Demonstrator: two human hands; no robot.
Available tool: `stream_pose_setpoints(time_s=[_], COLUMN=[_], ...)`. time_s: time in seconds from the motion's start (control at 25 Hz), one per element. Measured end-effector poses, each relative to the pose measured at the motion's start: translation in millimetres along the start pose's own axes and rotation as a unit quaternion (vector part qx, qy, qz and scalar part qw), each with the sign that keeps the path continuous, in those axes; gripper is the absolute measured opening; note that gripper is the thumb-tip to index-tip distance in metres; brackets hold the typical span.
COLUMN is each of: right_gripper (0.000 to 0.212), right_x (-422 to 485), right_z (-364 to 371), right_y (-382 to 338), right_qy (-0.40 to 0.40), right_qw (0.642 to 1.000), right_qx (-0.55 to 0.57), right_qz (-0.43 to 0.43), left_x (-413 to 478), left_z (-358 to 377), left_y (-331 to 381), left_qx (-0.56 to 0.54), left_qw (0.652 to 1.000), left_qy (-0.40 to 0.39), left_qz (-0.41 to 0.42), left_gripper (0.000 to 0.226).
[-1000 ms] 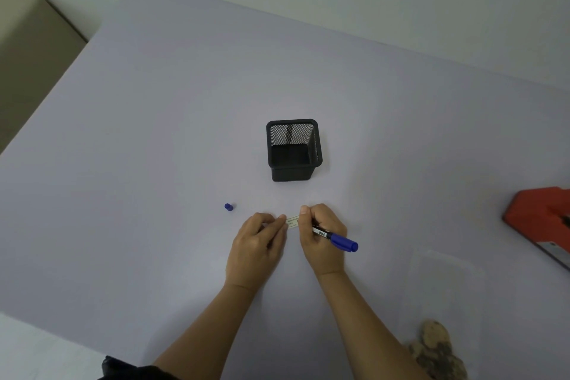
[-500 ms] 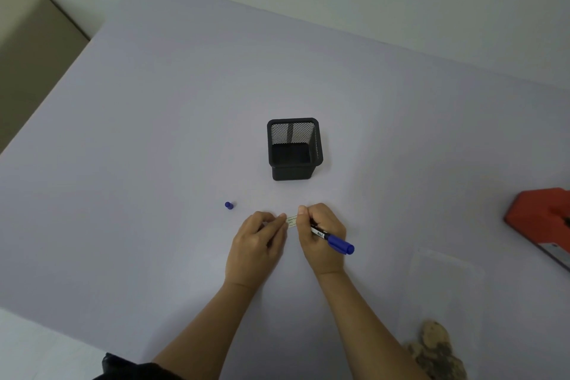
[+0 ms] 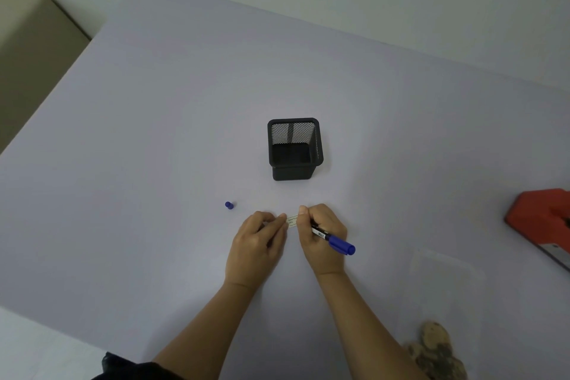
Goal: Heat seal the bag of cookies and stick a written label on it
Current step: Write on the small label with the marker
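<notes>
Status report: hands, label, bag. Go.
Left hand pinning label; right hand gripping pen. Cookie bag lying right, untouched. Nothing blocking.

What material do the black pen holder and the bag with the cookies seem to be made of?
The pen holder looks like metal mesh with a matte black coating: the table shows through fine holes in its walls, while the rim and base are solid. The bag seems to be thin clear plastic film: it is nearly invisible, with only faint edges showing, and the cookies show plainly through it.
</notes>
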State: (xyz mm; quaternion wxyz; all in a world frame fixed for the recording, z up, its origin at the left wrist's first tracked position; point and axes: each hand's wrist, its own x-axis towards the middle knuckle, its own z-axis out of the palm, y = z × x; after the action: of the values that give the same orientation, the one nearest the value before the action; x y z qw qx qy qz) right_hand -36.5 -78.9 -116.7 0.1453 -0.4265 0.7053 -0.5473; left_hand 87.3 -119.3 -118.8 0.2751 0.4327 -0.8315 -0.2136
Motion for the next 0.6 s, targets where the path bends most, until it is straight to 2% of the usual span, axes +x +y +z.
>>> stream_pose_setpoints(time_s=[0.16,0.6], right_gripper=[0.045,0.045], right_x=[-1.2,-2.4], right_z=[0.5,1.4], right_y=[1.8,3.7], right_qy=[0.000,0.001], right_qw=[1.000,1.000], right_qx=[-0.011,-0.022], right_qz=[-0.006,-0.008], left_x=[-0.6,-1.1], left_z=[-0.2,-1.0], left_y=[-0.4,0.2], left_qx=[-0.001,0.000], left_qw=[1.000,1.000], left_qy=[-0.001,-0.004], left_qz=[0.000,0.001], left_gripper=[0.027,0.028])
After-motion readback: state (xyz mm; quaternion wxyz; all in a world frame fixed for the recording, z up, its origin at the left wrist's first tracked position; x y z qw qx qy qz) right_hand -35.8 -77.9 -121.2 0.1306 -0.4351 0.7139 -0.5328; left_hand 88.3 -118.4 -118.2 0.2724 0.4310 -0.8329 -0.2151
